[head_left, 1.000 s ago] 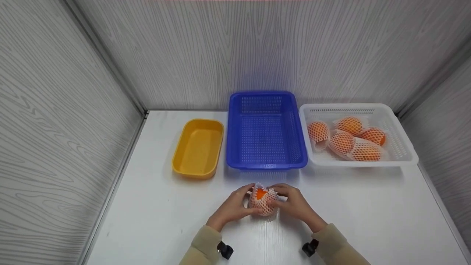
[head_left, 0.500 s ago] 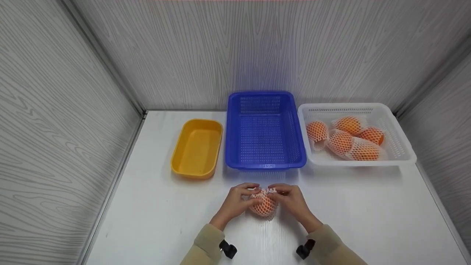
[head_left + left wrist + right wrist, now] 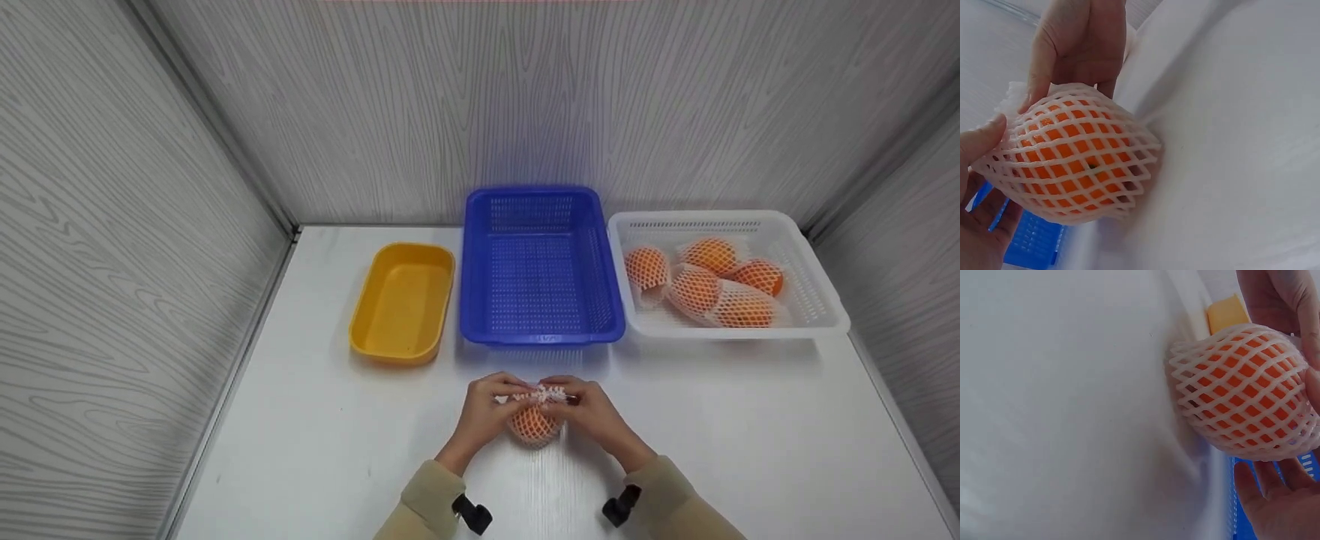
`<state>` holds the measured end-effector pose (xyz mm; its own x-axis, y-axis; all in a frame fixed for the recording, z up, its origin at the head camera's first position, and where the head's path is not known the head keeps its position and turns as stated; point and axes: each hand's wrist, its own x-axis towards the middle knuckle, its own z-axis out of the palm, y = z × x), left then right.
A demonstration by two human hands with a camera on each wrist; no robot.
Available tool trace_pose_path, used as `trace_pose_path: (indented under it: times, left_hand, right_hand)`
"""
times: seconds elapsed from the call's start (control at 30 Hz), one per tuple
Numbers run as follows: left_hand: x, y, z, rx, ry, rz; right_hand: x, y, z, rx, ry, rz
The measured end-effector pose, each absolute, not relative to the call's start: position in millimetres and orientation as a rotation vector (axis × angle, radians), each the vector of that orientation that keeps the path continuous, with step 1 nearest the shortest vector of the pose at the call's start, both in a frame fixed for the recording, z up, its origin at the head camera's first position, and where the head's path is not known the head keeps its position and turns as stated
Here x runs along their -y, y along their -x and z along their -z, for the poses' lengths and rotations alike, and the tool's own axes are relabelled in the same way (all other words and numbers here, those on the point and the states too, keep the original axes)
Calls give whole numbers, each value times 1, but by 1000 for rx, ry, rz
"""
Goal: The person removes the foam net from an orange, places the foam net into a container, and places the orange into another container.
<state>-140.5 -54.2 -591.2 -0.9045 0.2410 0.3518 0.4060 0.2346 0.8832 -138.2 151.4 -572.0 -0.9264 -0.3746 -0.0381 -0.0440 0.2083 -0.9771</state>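
An orange in a white foam net sleeve stands on the table in front of the blue basket. My left hand pinches the net's gathered top edge from the left, thumb nearest me. From the right, my right hand pinches the same edge between thumb and fingers. The net is drawn together over the orange's top, and the mesh covers its sides in both wrist views. A small green stem spot shows through the mesh in the left wrist view. Parts of the fingertips are hidden behind the net.
A blue basket stands behind the hands with nothing in it. To its left is a yellow tray. A white basket at right holds several netted oranges. Wood-grain walls enclose the table at the back and both sides.
Bare orange skin showed through the net's opening a second ago. Both hands have moved up to the net's rim and drawn it together, covering the orange's top.
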Motion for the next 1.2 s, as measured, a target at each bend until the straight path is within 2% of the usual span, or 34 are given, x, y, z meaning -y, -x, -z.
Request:
trace_pose_path:
  times: [0.27, 0.47, 0.6, 0.83, 1.2]
  left_hand:
    - [62, 133, 562, 2434, 636, 1827]
    - [67, 132, 559, 2493, 719, 1781]
    - [67, 133, 560, 2468, 722, 1782]
    - [63, 147, 596, 2460, 600, 1762]
    - [62, 147, 595, 2425, 571, 1665]
  right_hand:
    - [-139, 137, 557, -2314, 319, 1863]
    - [-132, 137, 556, -2350, 277, 1889]
    - [-135, 137, 559, -2290, 359, 1900]
    - [-145, 138, 561, -2252, 469, 1803]
    - [-133, 134, 556, -2504, 422, 1832]
